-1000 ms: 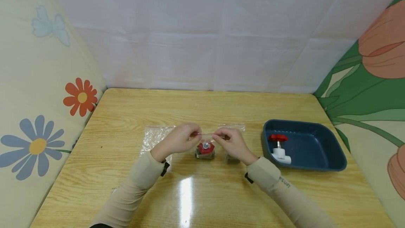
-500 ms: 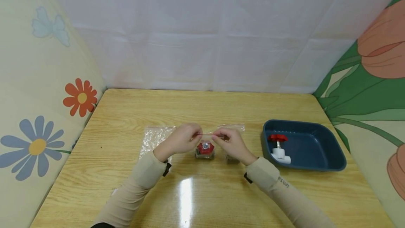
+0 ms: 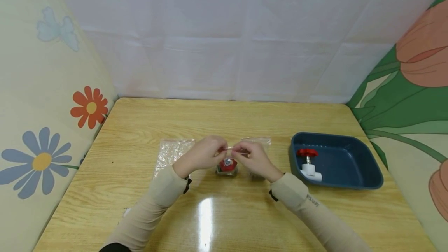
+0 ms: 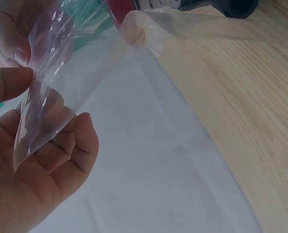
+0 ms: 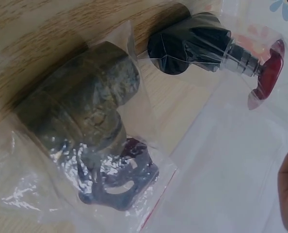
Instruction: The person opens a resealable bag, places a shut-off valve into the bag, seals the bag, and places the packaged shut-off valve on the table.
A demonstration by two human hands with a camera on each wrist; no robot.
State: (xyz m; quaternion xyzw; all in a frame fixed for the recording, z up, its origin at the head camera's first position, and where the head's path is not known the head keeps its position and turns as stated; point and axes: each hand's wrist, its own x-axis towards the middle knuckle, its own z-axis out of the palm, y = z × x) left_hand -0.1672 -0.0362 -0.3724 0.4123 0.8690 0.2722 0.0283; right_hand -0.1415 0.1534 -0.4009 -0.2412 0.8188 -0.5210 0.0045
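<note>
Pinching the clear bag (image 4: 90, 60) along its top, thumbs against fingers, left hand (image 3: 204, 153) and right hand (image 3: 255, 158) nearly meet above the red-handled valve (image 3: 227, 165) inside it, mid-desk (image 3: 210, 119), where one uneven tug could topple it!

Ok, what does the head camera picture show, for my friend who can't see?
Two hands pinch the top of a clear bag holding a dark, red-handled valve at a wooden table. On the right, a blue tray holds a white, red-handled valve.

left hand (image 3: 203, 153): pinching | right hand (image 3: 254, 158): pinching | forearms (image 3: 150, 205): angled inward
</note>
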